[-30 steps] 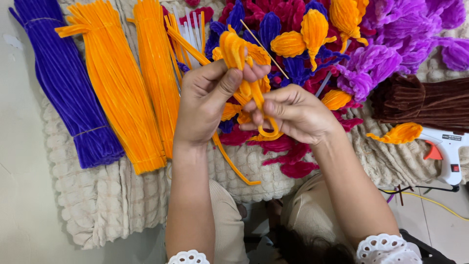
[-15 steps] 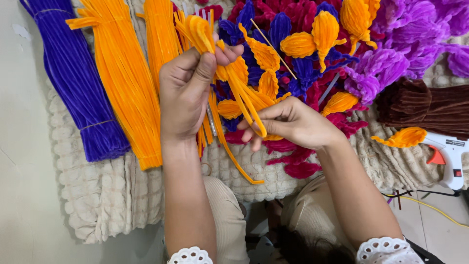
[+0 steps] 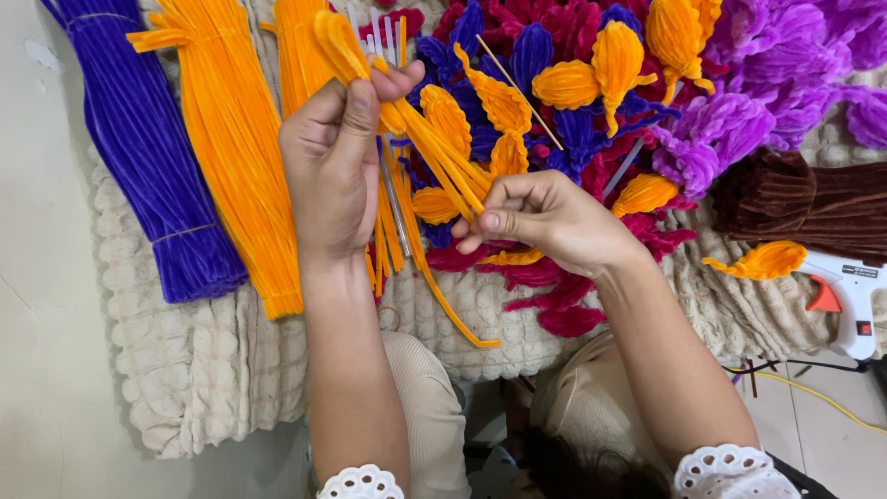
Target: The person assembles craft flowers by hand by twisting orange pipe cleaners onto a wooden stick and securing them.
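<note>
I'm mid-shaping: left hand [image 3: 334, 166] fingers pinch the orange pipe cleaners [image 3: 434, 152], right hand [image 3: 545, 222] fingers pinch their lower ends, needing a firm twist

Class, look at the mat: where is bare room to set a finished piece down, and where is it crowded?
Bare mat shows below the purple bundle and orange bundle, and a strip between the red pieces and glue gun. The top, heaped with flowers, is crowded.
</note>
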